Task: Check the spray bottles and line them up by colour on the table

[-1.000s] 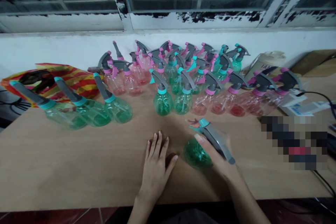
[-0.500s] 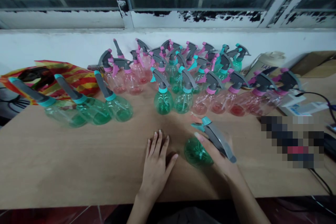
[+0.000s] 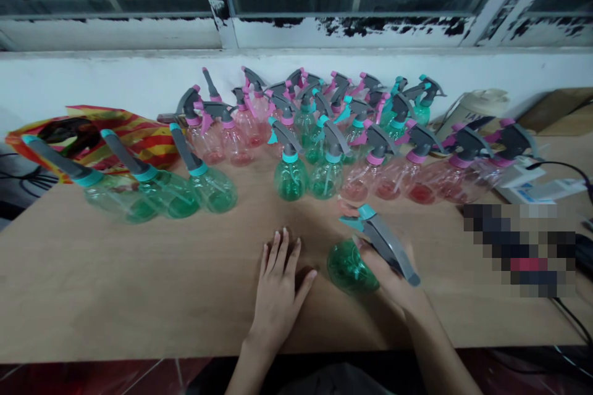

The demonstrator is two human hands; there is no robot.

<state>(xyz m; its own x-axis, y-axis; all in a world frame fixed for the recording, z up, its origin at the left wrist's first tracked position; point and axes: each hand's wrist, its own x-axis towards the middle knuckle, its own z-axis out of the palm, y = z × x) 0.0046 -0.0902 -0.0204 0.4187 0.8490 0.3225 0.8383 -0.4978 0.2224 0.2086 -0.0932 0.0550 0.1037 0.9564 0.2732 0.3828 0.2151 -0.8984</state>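
My right hand (image 3: 386, 274) is closed round the neck of a green spray bottle (image 3: 349, 266) with a grey and turquoise trigger head. The bottle is tilted, and whether its base touches the table is hard to make out. Flat on the wooden table (image 3: 162, 290) lies my left hand (image 3: 280, 287), fingers spread, with nothing in it. Just beyond the hands, two green spray bottles (image 3: 291, 179) stand beside a row of pink spray bottles (image 3: 419, 182). Three more green spray bottles (image 3: 213, 190) stand at the left, their heads pointing away.
Behind, several more pink and green spray bottles (image 3: 236, 142) crowd toward the white wall. A red and yellow plastic bag (image 3: 111, 136) lies at the far left. On the right are a beige jug (image 3: 477, 111), a cardboard box (image 3: 558, 112), a cable (image 3: 563, 166) and a blurred-out patch.
My right thumb has shifted slightly on the bottle's neck. The whole view has drifted a little; my left hand and the standing bottles keep their places.
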